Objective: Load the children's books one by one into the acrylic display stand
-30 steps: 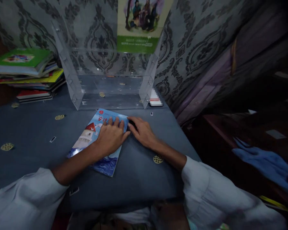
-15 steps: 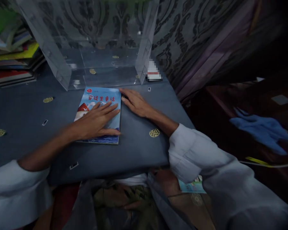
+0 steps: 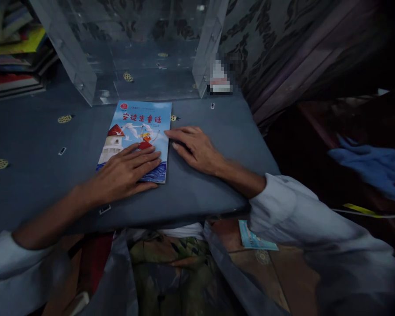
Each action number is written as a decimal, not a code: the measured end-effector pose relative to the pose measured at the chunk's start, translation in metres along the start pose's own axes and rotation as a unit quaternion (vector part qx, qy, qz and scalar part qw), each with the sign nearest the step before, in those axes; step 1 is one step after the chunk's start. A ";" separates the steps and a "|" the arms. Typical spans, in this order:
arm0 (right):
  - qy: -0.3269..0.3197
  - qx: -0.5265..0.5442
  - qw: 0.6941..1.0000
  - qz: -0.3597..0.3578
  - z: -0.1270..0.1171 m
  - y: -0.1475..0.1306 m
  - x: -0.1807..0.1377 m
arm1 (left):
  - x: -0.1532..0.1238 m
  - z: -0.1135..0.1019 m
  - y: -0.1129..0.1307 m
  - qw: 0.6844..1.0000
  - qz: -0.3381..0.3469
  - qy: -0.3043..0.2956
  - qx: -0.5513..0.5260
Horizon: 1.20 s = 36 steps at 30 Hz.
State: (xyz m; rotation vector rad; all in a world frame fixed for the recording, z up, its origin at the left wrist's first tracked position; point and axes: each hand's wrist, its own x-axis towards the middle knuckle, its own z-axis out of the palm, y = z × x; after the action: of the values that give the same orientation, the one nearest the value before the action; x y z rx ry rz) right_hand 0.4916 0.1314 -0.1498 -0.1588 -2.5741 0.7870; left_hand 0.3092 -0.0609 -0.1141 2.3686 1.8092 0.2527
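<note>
A thin blue children's book with red title characters and a lighthouse picture lies flat on the grey-blue tablecloth. My left hand rests palm down on the book's lower half, fingers stretched out. My right hand lies flat on the cloth just right of the book, its fingertips at the book's right edge. Neither hand grips anything.
A clear acrylic rack stands behind the book. A stack of books sits at the far left. The table edge runs in front of my arms; a plastic bag and a small card lie below. Blue cloth lies at the right.
The book has been squared up and now lies straight in front of the rack. My left hand slid down to its lower half. My right hand moved down along the book's right edge.
</note>
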 end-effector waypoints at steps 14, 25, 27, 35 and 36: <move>-0.044 0.156 0.987 0.004 -0.003 -0.054 -0.030 | -0.007 0.002 0.006 0.999 0.002 0.044 -0.017; -0.005 0.176 0.983 -0.059 0.001 -0.049 -0.032 | -0.011 0.007 -0.001 0.981 0.106 0.160 0.011; -0.006 0.176 0.982 -0.063 0.000 -0.050 -0.032 | -0.011 0.007 -0.001 0.983 0.100 0.153 0.007; -0.029 0.116 0.983 -0.143 0.003 -0.051 -0.032 | -0.011 0.012 0.000 0.982 0.098 0.161 0.027; -0.031 0.102 0.982 -0.158 0.004 -0.051 -0.032 | -0.010 0.013 0.001 0.980 0.100 0.167 0.032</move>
State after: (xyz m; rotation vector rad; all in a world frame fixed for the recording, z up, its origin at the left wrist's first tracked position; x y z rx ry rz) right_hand 0.5196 0.0796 -0.1364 0.3357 -2.4671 0.9353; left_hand 0.3101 -0.0714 -0.1268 2.6883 1.7253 0.6618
